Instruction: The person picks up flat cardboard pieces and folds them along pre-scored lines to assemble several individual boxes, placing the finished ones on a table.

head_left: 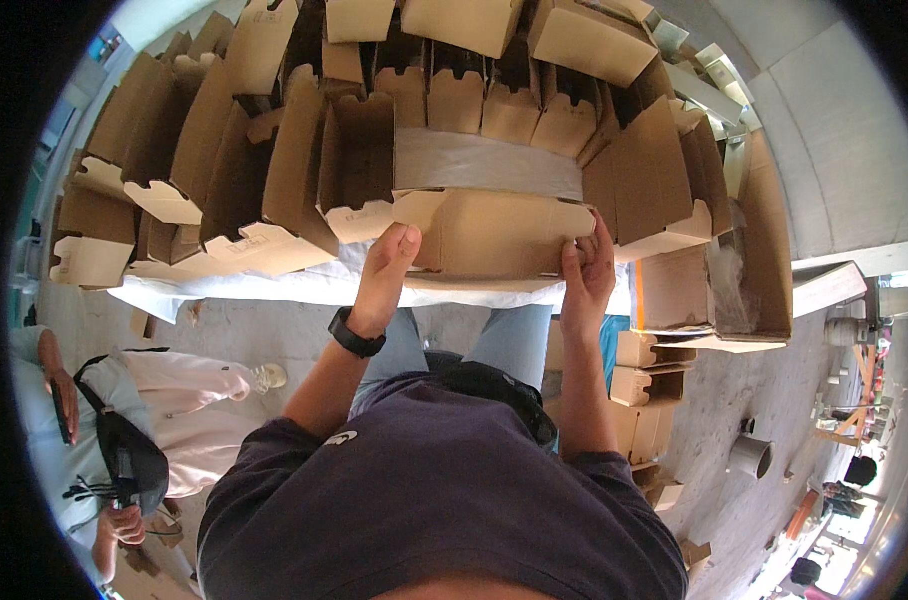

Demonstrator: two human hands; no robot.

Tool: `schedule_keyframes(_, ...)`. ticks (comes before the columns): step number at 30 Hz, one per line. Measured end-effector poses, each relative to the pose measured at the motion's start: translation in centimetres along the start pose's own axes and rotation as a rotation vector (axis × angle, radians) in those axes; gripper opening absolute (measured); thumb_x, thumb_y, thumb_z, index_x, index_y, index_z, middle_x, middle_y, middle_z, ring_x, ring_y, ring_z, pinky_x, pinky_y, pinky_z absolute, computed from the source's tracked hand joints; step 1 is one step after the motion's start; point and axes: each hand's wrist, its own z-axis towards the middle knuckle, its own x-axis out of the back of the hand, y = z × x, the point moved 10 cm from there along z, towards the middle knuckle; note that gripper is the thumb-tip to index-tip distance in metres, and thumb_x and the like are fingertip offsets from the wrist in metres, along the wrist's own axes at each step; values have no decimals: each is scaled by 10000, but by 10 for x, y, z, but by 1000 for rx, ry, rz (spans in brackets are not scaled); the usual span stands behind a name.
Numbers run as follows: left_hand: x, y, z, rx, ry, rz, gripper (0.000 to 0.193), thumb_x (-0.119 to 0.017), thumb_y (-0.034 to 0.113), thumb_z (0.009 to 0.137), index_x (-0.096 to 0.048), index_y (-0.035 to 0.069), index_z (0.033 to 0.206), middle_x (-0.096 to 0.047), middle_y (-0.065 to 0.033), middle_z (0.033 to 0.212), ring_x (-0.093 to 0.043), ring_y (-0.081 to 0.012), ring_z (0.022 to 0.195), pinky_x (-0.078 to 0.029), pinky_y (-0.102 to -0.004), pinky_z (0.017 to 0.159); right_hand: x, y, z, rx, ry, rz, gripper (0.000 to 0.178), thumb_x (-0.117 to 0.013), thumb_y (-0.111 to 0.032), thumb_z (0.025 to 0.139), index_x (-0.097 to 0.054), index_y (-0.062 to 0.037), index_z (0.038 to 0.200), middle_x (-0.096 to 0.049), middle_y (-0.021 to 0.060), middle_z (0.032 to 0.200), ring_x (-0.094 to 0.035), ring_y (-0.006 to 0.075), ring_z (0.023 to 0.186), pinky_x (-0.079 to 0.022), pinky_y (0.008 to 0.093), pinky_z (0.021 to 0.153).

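Many cartons (455, 104) formed, one seemingly unfinished

Open-topped rows fill the upper frame. At centre, a brown box (504, 230) spans the partly closed left hand (384, 268), gripping one end, fingers hidden, and right hand (588, 275), pinching the other.

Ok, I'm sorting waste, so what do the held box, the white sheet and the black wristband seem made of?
Held box: matte brown cardboard, by its stiff folded panels and cut edges.
White sheet: mostly dull, thin plastic or fabric; the creases fit either.
Black wristband: possibly rubber or silicone, as it looks dark and smooth, though fabric isn't ruled out.
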Motion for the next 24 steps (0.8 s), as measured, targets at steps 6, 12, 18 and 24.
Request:
schedule_keyframes(6,-7,2,-3,29,0,-104,344,-484,330,968,-537,10,1083,-517,19,950,-444,-83,905,-352,-235,834,2,-2,-5,-82,-40,12,643,-531,13,886,-228,-85,1445,-599,105,1120,-526,52,793,-420,172,693)
schedule_keyframes(12,-9,-10,3,115,-4,-173,371,-566,245,934,-520,19,1224,-571,-32,1181,-501,-104,1088,-360,-259,961,-2,-4,-7,-62,-31,-27,691,-522,45,868,-206,-121,1459,-620,96,995,-487,23,707,-384,151,619)
schedule_keyframes(18,-7,-49,-8,292,-30,-159,412,-598,189,908,-475,24,1264,-571,-68,1183,-553,-131,1039,-438,-277,897,9,31,-17,-191,-39,-174,699,-540,43,854,-199,-75,1453,-602,128,1094,-444,15,627,-356,147,540)
schedule_keyframes(24,-7,-43,-13,269,-29,-179,568,-695,156,829,-414,17,1303,-575,-92,1164,-567,-157,1038,-466,-277,873,8,21,-20,-136,-37,-267,711,-550,61,838,-209,-81,1445,-583,161,1189,-468,26,626,-391,162,524)
